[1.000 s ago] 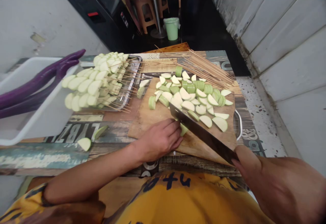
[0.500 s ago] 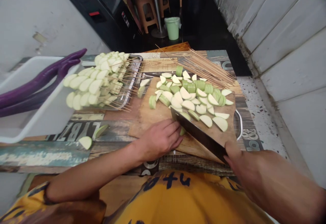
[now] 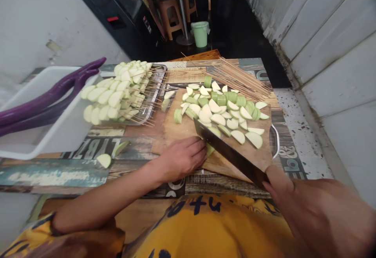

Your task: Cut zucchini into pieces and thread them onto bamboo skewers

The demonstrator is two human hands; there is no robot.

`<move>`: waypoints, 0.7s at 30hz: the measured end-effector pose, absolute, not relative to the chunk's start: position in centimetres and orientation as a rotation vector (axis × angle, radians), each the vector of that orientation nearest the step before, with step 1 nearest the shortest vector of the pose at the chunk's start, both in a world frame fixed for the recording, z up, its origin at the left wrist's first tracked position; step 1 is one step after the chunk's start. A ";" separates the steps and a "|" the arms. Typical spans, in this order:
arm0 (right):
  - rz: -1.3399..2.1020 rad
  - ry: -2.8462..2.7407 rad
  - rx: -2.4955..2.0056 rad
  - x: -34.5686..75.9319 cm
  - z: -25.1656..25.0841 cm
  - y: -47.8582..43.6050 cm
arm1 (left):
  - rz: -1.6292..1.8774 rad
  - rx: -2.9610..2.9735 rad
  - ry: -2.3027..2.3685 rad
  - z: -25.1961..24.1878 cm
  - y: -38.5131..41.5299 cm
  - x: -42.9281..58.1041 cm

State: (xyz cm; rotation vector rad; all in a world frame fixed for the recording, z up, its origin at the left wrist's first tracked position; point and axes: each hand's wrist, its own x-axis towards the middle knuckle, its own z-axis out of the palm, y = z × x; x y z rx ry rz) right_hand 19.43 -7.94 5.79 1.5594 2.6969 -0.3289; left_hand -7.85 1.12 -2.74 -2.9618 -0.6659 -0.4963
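My right hand (image 3: pixel 290 195) grips the handle of a broad, dark-bladed cleaver (image 3: pixel 229 152), its blade slanting up to the left over the wooden cutting board (image 3: pixel 173 130). Close beside the blade's tip, my left hand (image 3: pixel 186 154) is curled with its fingers pressed down on a green-skinned vegetable piece (image 3: pixel 209 148). Most of that piece is hidden by the fingers and the blade. Beyond the cleaver, many half-round slices (image 3: pixel 217 119) with white flesh and green rims lie heaped on the board.
Skewered slices (image 3: pixel 108 89) are piled on a metal tray (image 3: pixel 158 78) at left, sticks pointing right. Purple eggplants (image 3: pixel 49 93) lie in a white bin (image 3: pixel 38 144). Bamboo skewers (image 3: pixel 241 76) spread behind the board. Two loose slices (image 3: pixel 104 160) rest on the table near the bin.
The cleaver and right hand have shifted slightly, with the blade's tip a little farther left and up. My left hand keeps its place on the piece. The view has turned slightly.
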 end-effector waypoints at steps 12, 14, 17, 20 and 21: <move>-0.229 2.556 1.455 17.9 5.2 -6.2 | -0.508 -3.012 -0.622 -2.1 1.2 -8.2; -0.203 2.624 1.489 18.2 5.1 -6.4 | -0.459 -3.038 -0.588 -1.8 1.1 -8.5; -0.252 2.747 1.494 18.8 5.3 -7.2 | -0.410 -3.030 -0.530 -1.7 0.9 -9.0; -0.308 2.797 1.513 18.9 5.8 -8.0 | -0.375 -3.039 -0.503 -1.8 1.0 -9.1; -0.325 2.784 1.531 18.7 6.0 -8.1 | -0.368 -3.045 -0.497 -1.8 1.0 -9.1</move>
